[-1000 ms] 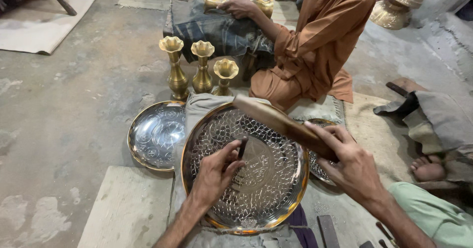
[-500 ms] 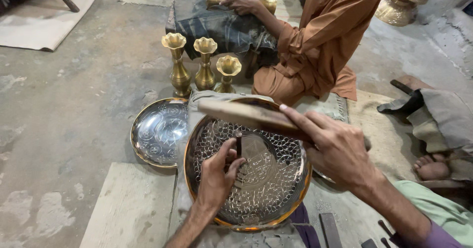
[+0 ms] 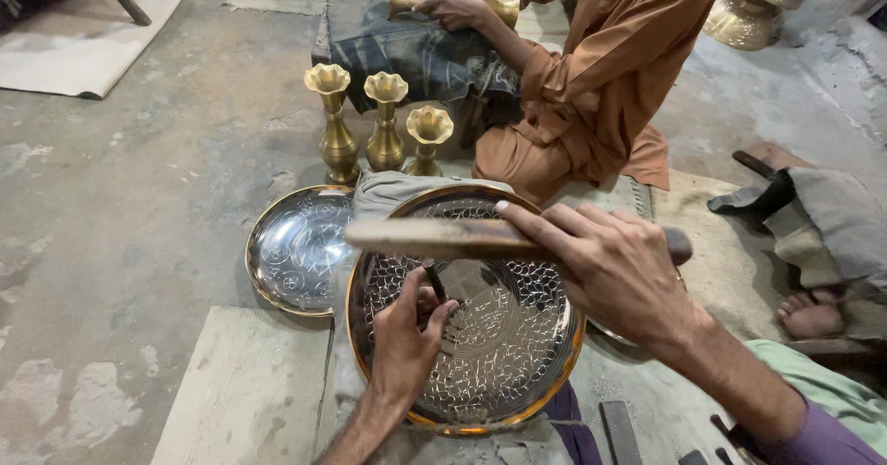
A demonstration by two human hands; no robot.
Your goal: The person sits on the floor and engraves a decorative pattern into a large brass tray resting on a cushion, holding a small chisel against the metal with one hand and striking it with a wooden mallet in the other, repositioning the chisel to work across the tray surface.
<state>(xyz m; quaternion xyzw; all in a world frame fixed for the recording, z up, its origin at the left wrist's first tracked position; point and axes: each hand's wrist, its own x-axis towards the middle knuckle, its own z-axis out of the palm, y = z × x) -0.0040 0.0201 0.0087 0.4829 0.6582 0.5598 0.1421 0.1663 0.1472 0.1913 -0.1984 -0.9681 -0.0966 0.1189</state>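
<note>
Down on the workshop floor, the left hand [image 3: 404, 340] pinches a thin dark punch [image 3: 434, 283] between closed fingers, its tip set on the engraved round metal tray [image 3: 517, 373] lying right before the person. Just above, the right hand [image 3: 614, 271] wraps its fingers around a wooden mallet [image 3: 434, 237] held crosswise over the tray. A second tray [image 3: 291, 248] lies just left, three brass vases [image 3: 381, 132] stand behind it, and a person in orange [image 3: 601, 77] sits beyond.

No packages, labels, signs, screens visible (only bare workshop floor).
</note>
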